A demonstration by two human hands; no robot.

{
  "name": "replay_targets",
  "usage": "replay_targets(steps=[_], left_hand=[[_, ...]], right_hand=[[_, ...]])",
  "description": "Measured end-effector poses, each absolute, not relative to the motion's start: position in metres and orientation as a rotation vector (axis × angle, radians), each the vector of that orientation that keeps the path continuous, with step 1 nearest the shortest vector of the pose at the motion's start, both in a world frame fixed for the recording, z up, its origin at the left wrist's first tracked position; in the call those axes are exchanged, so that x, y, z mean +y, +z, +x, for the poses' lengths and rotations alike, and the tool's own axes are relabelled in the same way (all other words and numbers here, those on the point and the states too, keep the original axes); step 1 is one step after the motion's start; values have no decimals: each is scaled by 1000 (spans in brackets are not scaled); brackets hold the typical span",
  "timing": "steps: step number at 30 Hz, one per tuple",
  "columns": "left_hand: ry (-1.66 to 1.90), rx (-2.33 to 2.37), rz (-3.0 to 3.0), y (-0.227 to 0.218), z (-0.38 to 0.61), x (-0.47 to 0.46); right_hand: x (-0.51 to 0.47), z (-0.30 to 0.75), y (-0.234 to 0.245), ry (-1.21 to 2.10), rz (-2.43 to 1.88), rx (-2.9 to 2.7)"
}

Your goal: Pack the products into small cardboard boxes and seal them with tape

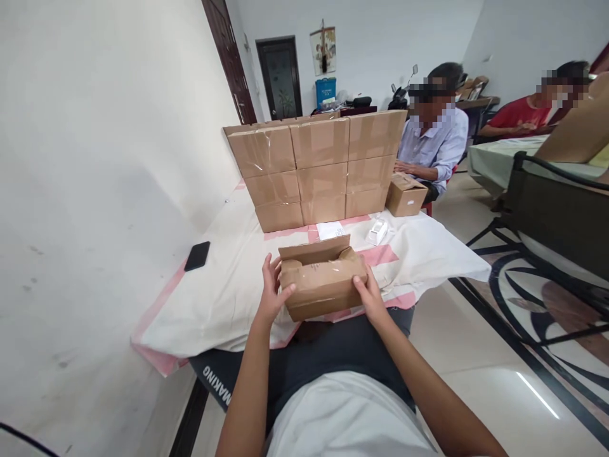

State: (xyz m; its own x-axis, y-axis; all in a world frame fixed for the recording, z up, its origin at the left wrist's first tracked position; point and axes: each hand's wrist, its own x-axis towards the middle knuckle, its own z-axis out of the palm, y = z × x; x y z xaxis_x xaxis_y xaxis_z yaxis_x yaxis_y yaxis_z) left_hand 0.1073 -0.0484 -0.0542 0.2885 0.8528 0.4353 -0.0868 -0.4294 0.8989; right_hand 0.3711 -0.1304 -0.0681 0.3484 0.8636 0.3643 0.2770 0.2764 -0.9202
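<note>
Over the cloth, spread left fingers and right fingers clasp an open carton.

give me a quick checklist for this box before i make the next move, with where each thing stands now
1. Left hand on the cardboard box: ok, at its left end.
2. Right hand on the box: ok, at its right end, thumb on the front.
3. Box fully closed: not ok, the back flap stands up.
4. Contents of the box: cannot tell, the inside is mostly hidden.
5. Phone-like dark object away from the hands: ok, it lies off to the left on the cloth.
6. Stacked boxes apart from the held box: ok, they stand behind it.
</note>
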Motion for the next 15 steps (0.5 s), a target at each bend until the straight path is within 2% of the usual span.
replay_targets(steps=[4,11,15], left_hand=[[1340,857,1767,-40,112,-36],[893,1431,2453,4,131,-33],[873,1643,2529,6,160,-33]], right_hand=[[-104,353,-66,474,-1223,-1141],[-66,336,-67,436,-1202,-1165],[-62,333,-72,548,-1198,-1154]])
